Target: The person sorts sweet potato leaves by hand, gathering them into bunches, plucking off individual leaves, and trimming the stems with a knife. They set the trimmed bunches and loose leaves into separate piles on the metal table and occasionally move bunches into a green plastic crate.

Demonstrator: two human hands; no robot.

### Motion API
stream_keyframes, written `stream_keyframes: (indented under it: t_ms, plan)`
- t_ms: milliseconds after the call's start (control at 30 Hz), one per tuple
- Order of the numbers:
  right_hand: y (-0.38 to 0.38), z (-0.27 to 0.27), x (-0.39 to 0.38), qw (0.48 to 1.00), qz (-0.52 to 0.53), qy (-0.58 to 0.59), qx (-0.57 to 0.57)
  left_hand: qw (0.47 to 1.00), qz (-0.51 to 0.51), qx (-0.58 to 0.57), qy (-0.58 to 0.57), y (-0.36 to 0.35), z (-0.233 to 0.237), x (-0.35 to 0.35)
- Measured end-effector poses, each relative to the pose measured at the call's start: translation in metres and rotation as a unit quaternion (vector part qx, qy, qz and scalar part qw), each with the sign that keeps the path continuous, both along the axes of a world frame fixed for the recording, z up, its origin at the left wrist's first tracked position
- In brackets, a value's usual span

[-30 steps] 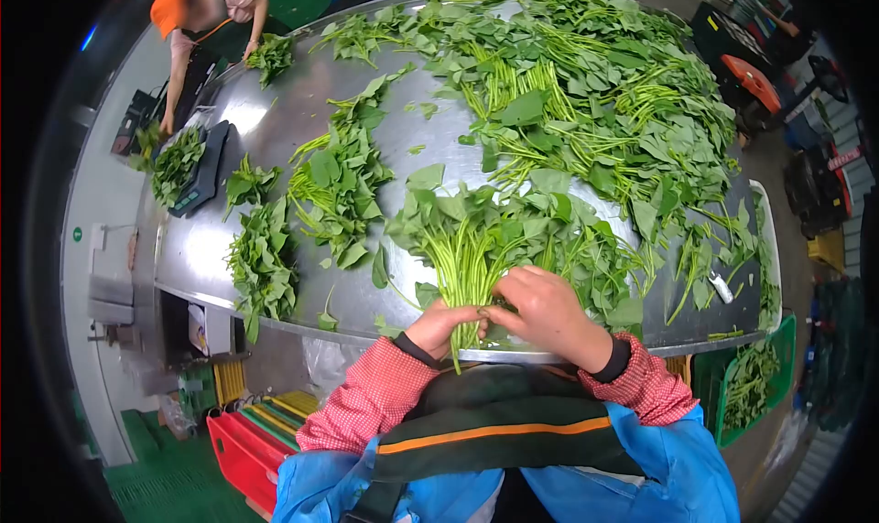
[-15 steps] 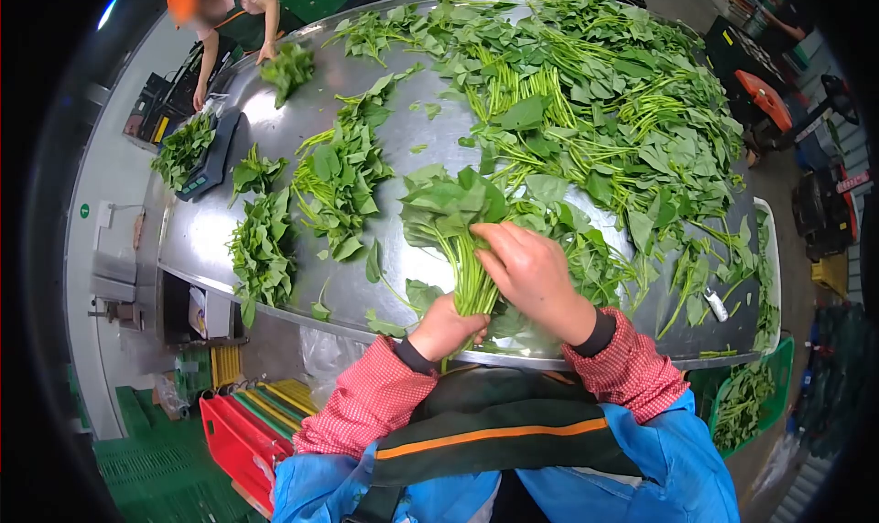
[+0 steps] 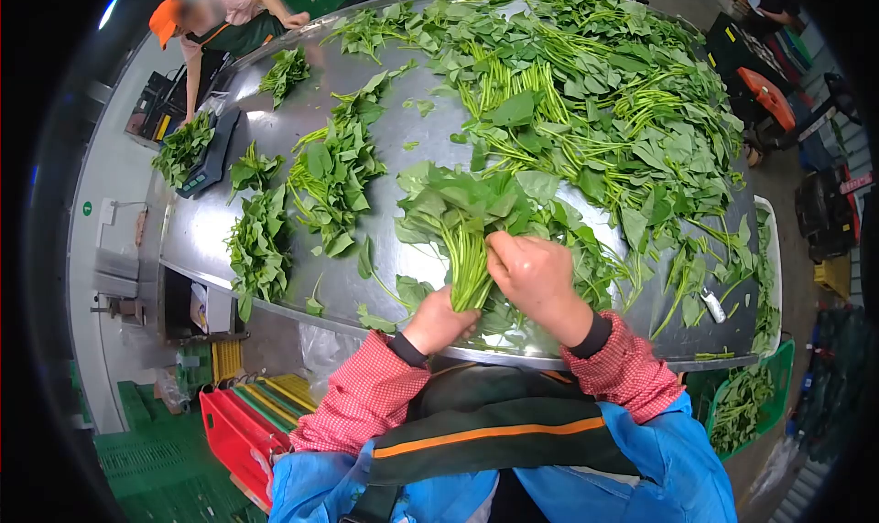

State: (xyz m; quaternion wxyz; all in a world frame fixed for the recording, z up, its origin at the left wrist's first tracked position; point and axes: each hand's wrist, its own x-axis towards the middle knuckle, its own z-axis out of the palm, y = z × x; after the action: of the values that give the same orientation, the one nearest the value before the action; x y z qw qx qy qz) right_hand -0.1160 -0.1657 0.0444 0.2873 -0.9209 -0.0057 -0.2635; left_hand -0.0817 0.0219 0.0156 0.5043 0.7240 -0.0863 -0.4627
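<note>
A bunch of leafy green stems (image 3: 469,258) stands upright over the table's near edge, leaves at the top. My left hand (image 3: 440,322) is closed around the lower ends of its stems. At the right side of the bunch is my right hand (image 3: 536,276), fingers curled in against the stems; what they pinch, if anything, is hidden. Loose leaves and stems (image 3: 403,294) lie on the metal table (image 3: 385,239) beside my left hand. A large heap of the same greens (image 3: 586,111) spreads behind and to the right.
Separate piles of greens (image 3: 334,180) lie to the left, near a scale (image 3: 210,161) bearing another bunch. A co-worker (image 3: 229,20) leans at the far left corner. A white-and-silver small object (image 3: 713,306) rests at the right. Below stand a red crate (image 3: 240,436) and a green crate (image 3: 778,390).
My right hand has curled its fingers more and lowered slightly along the bunch. The bunch has shifted slightly left. The co-worker has let go of a bunch on the table and drawn one hand back.
</note>
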Motion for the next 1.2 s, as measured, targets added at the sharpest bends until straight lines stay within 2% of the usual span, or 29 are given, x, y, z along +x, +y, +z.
stream_keyframes:
  t_ms: [33, 67, 100, 133, 167, 200, 233, 267, 300, 333, 367, 400, 433, 467, 500, 567, 700, 767, 800, 900, 933, 1033, 1067, 1167, 1200]
  plan:
    - [0.001, -0.002, 0.000, 0.999, -0.018, -0.045, -0.005, 1.000, 0.000, -0.010, 0.013, 0.000, 0.001, -0.001]
    - [-0.002, -0.001, 0.001, 0.985, -0.023, -0.020, 0.167, 0.999, 0.000, -0.021, 0.026, 0.000, 0.003, -0.002]
    - [-0.009, -0.002, 0.002, 0.942, -0.026, 0.005, 0.335, 0.999, 0.001, -0.031, 0.038, 0.000, 0.006, -0.003]
    - [-0.016, -0.002, 0.003, 0.869, -0.028, 0.031, 0.493, 0.997, 0.011, -0.040, 0.061, 0.000, 0.009, -0.002]
    - [-0.026, -0.001, 0.002, 0.828, -0.021, 0.009, 0.560, 0.995, 0.020, -0.049, 0.084, 0.002, 0.013, 0.001]
    - [-0.042, -0.003, -0.004, 0.833, -0.032, 0.022, 0.553, 0.992, 0.028, -0.059, 0.108, 0.003, 0.016, 0.004]
    - [-0.053, -0.002, -0.008, 0.837, -0.043, 0.035, 0.544, 0.987, 0.048, -0.067, 0.139, 0.005, 0.019, 0.009]
    - [-0.055, 0.001, -0.012, 0.917, -0.062, 0.067, 0.389, 0.980, 0.070, -0.076, 0.170, 0.007, 0.022, 0.014]
    - [-0.054, 0.009, -0.019, 0.968, -0.078, 0.097, 0.220, 0.971, 0.093, -0.087, 0.201, 0.010, 0.024, 0.020]
    - [-0.051, 0.018, -0.025, 0.988, -0.090, 0.122, 0.043, 0.971, 0.059, -0.115, 0.203, 0.014, 0.024, 0.027]
    - [-0.041, 0.031, -0.029, 0.997, 0.006, 0.067, 0.026, 0.972, 0.027, -0.107, 0.209, 0.015, 0.026, 0.030]
    - [-0.027, 0.048, -0.030, 0.995, 0.102, 0.010, 0.009, 0.972, -0.005, -0.098, 0.213, 0.015, 0.030, 0.034]
    - [-0.015, 0.063, -0.031, 0.978, 0.191, 0.054, -0.063, 0.972, -0.035, -0.091, 0.215, 0.016, 0.036, 0.039]
    - [-0.002, 0.078, -0.030, 0.964, 0.244, 0.066, -0.076, 0.963, -0.085, -0.111, 0.232, 0.014, 0.045, 0.042]
    - [0.004, 0.085, -0.027, 0.958, 0.254, 0.072, -0.113, 0.973, -0.113, -0.055, 0.194, 0.010, 0.065, 0.043]
    - [0.017, 0.094, -0.014, 0.940, 0.273, 0.079, -0.188, 0.951, -0.283, -0.089, 0.089, 0.016, 0.059, 0.054]
    - [0.024, 0.081, 0.014, 0.917, 0.264, 0.090, -0.285, 0.919, -0.295, -0.141, 0.221, 0.033, 0.068, 0.066]
    - [0.036, 0.068, 0.028, 0.930, 0.259, 0.078, -0.250, 0.909, -0.279, -0.181, 0.253, 0.049, 0.067, 0.076]
    - [0.041, 0.063, 0.036, 0.932, 0.255, 0.078, -0.245, 0.909, -0.257, -0.209, 0.254, 0.059, 0.061, 0.081]
    - [0.061, 0.064, 0.070, 0.933, 0.257, 0.083, -0.237, 0.955, -0.140, -0.160, 0.208, 0.102, 0.061, 0.108]
    - [0.069, 0.067, 0.083, 0.930, 0.266, 0.090, -0.237, 0.950, -0.156, -0.164, 0.215, 0.115, 0.050, 0.117]
    - [0.094, 0.073, 0.124, 0.916, 0.304, 0.092, -0.245, 0.939, -0.114, -0.200, 0.254, 0.147, 0.050, 0.141]
    - [0.102, 0.075, 0.137, 0.911, 0.312, 0.095, -0.253, 0.954, -0.133, -0.174, 0.204, 0.158, 0.045, 0.154]
    - [0.120, 0.085, 0.174, 0.906, 0.309, 0.107, -0.270, 0.965, -0.088, -0.247, 0.017, 0.189, 0.029, 0.168]
    - [0.123, 0.089, 0.186, 0.905, 0.305, 0.112, -0.273, 0.971, -0.043, -0.233, 0.012, 0.202, 0.025, 0.174]
